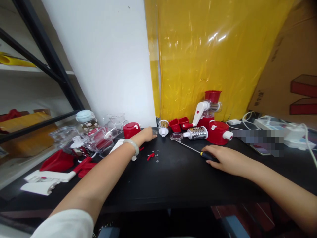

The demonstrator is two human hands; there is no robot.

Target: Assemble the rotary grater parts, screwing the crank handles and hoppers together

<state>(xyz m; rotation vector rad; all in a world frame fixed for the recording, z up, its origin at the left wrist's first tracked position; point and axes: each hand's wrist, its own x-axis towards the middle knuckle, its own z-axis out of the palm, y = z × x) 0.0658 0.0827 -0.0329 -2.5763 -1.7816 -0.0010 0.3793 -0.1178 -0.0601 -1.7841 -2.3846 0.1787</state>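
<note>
My right hand (220, 158) is closed around the dark handle of a screwdriver (189, 146). Its long shaft lies low over the table, the tip by a clear round plastic piece (176, 136). Farther left, my left hand (147, 134) reaches toward the back of the table beside a red round base (131, 130). Its fingers are drawn together at what looks like a clear, thin piece, too faint to name. Between the hands lie several small screws (157, 156) and a small red part (150, 156). A drum grater (198, 133) and a smaller drum (163, 128) rest behind them.
An assembled red-and-white rotary grater (210, 105) stands at the back right. Clear plastic parts (116, 124), a red hopper (57, 160) and white handle parts (47, 178) crowd the left. A phone (260, 148), white cables and a power strip (294, 130) lie right.
</note>
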